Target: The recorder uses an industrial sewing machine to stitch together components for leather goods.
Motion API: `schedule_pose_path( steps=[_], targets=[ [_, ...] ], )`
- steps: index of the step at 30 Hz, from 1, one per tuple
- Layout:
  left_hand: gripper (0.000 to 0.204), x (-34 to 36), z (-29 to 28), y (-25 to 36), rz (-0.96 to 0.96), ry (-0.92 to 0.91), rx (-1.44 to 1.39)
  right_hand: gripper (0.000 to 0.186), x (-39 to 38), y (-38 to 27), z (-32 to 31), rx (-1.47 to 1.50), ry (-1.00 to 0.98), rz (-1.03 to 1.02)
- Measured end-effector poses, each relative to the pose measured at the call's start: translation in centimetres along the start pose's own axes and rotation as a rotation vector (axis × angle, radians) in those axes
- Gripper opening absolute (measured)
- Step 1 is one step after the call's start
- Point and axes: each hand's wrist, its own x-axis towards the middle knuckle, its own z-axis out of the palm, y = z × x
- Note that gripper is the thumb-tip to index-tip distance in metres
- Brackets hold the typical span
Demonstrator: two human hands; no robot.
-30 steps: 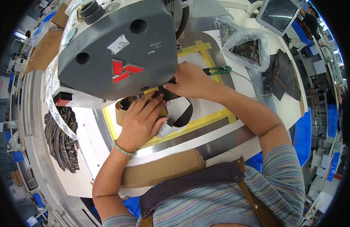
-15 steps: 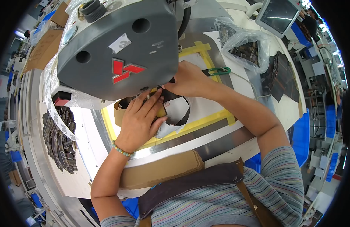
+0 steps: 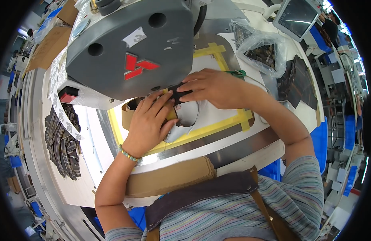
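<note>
Under the grey sewing machine head [image 3: 105, 60], my left hand [image 3: 149, 122] lies with fingers spread over a dark strip [image 3: 178, 93] and a small yellowish piece [image 3: 171, 114]. A curved tan strip [image 3: 127, 116] sits left of it. My right hand [image 3: 209, 90] has its fingers outstretched, tips on or just over the dark strip. A green thread snipper [image 3: 238, 73] lies behind that hand. Beneath is a white work sheet [image 3: 217, 116] framed by yellow tape [image 3: 245, 120].
Clear plastic bag [image 3: 281, 52] of pieces, dark pieces [image 3: 297, 84] and screen [image 3: 295, 18] at right; pile of striped dark pieces [image 3: 61, 148] at left; tan stack [image 3: 169, 176] along the front edge; blue bin [image 3: 322, 148] below the right edge; cardboard boxes [image 3: 49, 44] at back left.
My right hand has moved rightward and its fingers have spread out from a bent grip. My left hand stays nearly in place. The view has shifted slightly.
</note>
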Motion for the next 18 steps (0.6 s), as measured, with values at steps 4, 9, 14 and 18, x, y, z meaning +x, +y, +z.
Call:
schedule_pose_path(
  steps=[4, 9, 14, 18],
  targets=[
    [0.054, 0.0, 0.2, 0.0, -0.008, 0.004, 0.023, 0.048, -0.3, 0.6, 3.0, 0.010, 0.086, -0.028],
    [0.052, 0.1, 0.1, 0.1, -0.005, 0.005, 0.020, 0.049, -0.1, 0.9, 3.6, 0.015, 0.144, -0.041],
    [0.052, -0.8, 0.2, -0.5, -0.007, 0.087, 0.096, 0.047, 0.1, 0.7, 3.5, 0.035, 0.139, -0.025],
    [0.050, -1.1, -0.6, -1.1, 0.003, 0.079, 0.166, 0.047, 0.1, 0.7, 3.5, 0.029, 0.139, -0.025]
  ],
)
